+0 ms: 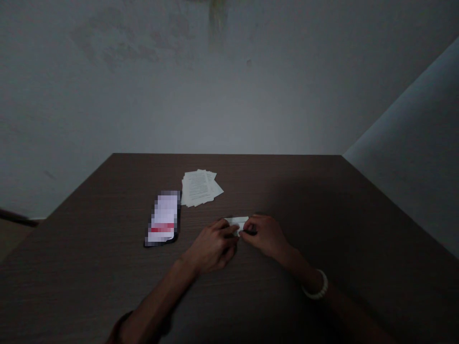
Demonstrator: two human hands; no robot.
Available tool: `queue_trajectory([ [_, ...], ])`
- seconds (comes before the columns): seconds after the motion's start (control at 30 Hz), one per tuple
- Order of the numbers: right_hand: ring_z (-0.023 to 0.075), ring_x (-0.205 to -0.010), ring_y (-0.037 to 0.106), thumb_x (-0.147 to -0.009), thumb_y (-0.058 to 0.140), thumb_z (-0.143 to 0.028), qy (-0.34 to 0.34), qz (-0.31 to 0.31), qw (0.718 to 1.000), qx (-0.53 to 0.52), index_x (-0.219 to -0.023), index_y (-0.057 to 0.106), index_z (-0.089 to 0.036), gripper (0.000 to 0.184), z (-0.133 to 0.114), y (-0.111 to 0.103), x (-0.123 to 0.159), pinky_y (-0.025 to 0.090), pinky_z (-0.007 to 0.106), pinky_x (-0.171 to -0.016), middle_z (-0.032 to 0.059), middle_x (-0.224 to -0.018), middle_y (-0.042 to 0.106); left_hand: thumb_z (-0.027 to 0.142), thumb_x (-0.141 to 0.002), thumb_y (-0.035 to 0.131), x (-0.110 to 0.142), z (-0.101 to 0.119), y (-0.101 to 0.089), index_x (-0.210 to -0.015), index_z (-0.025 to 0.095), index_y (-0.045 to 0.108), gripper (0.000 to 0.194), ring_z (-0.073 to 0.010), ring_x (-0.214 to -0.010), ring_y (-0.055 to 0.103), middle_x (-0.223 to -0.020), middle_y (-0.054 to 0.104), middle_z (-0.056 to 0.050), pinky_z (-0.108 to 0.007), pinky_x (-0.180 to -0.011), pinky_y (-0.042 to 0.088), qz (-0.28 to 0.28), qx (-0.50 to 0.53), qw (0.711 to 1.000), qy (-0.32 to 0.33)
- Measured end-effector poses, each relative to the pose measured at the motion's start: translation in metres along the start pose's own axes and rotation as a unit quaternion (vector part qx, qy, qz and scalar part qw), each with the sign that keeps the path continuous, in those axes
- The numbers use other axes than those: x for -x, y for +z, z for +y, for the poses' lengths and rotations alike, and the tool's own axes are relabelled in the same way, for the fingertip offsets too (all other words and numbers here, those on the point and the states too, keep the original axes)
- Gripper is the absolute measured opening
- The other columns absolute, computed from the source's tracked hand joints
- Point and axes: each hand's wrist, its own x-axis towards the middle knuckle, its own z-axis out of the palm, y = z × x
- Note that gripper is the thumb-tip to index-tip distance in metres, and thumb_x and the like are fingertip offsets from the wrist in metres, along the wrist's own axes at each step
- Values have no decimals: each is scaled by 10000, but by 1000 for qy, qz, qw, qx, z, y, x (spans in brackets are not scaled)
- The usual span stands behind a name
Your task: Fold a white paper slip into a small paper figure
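Note:
A small piece of white paper [237,220] lies on the table in front of me, partly covered by my fingers; a crease or folded strip seems to run along its far edge. My left hand [213,246] is on the paper's left side, its fingers curled and gripping it against the tabletop. On the right side, my right hand [267,235] pinches the paper between thumb and bent fingers. The two hands' fingertips nearly meet over it. The paper's near part is hidden under them.
A loose stack of printed paper sheets [198,188] lies beyond my left hand. Left of it is a phone [164,215] with a lit, blurred screen. The dark wooden table [287,174] ends at a stained pale wall [229,110]. A white beaded bracelet [324,284] circles my right wrist.

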Motion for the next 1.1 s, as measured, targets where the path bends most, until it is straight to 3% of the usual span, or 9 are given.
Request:
queue_trajectory([
  [0.6, 134, -632, 611, -790, 661, -208, 6, 63, 998, 29, -724, 670, -210, 67, 23, 0, -6, 419, 239, -610, -10, -704, 672, 205, -880, 519, 0, 1, 0, -943, 201, 708, 199, -256, -1034, 565, -1245, 642, -56, -417, -840, 521, 14, 7, 1000, -2],
  [1.1, 155, -721, 611, -714, 769, -346, 9, 31, 998, 48, -765, 641, -219, 188, -1, 1, 5, 410, 249, -633, -11, -784, 654, 183, -866, 526, -2, 1, -3, -970, 188, 694, 198, -253, -1000, 561, -1234, 644, -60, -413, -831, 522, 6, 8, 1000, 2],
])
